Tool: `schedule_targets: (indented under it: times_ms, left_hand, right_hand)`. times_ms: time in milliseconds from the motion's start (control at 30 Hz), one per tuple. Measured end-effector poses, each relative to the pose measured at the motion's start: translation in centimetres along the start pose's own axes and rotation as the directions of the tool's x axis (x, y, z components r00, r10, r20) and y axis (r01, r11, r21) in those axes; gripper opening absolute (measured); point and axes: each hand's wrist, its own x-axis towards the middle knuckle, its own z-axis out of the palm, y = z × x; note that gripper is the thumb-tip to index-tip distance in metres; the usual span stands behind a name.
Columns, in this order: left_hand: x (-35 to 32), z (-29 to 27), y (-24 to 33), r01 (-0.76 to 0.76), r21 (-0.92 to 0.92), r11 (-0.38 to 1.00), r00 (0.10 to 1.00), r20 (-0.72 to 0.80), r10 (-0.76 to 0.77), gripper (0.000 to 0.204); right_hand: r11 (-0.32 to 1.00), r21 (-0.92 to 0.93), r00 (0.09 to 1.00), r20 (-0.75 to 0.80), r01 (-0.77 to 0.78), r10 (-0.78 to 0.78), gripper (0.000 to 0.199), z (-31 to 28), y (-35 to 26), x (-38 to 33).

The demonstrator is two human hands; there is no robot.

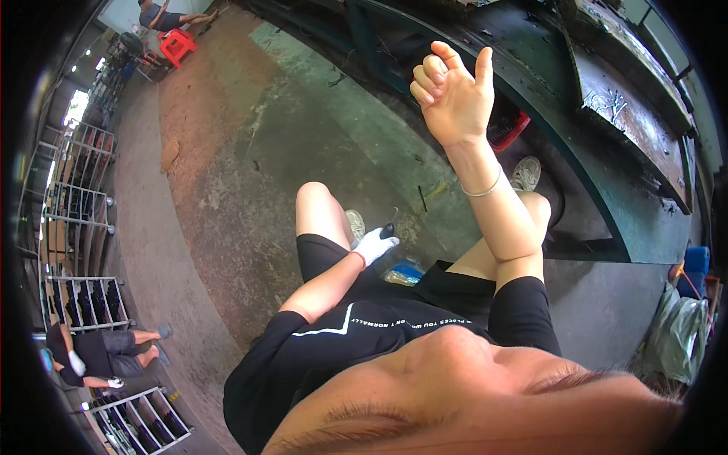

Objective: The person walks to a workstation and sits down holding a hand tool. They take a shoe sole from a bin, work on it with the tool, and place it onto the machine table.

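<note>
My left hand (375, 245), in a white glove, rests by my left knee with its fingers closed round a small tool with a black rounded handle (388, 230). A thin, wire-like tip seems to stick out past it; its exact kind is too small to make out. My right hand (455, 98) is bare and raised to the left of the dark workbench. Its palm faces me, the fingers are loosely curled and the thumb stands apart, with nothing in it. Between my legs lies a blue and clear plastic package (405, 272).
The dark metal workbench (561, 83) at the right bears a tray with small metal pieces (607, 102). A red stool (509, 133) is partly under it. Wheeled racks (80, 182) line the left; one person stands there, another sits far back near a red stool (177, 47).
</note>
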Motion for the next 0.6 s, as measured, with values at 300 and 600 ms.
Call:
schedule_targets:
  times_ms: [300,600]
  left_hand:
    - [1.0,0.5,-1.6,0.044,-0.006,0.999,0.999,0.021,-0.044,0.048]
    - [-0.5,-0.2,0.6,-0.009,0.036,0.999,1.0,0.008,0.009,0.044]
  right_hand:
    - [1.0,-0.021,0.984,0.181,0.014,-0.01,0.066,4.5,-0.8,-1.9]
    - [0.968,-0.055,0.681,0.721,0.244,-0.131,0.055,11.5,-2.4,-9.4]
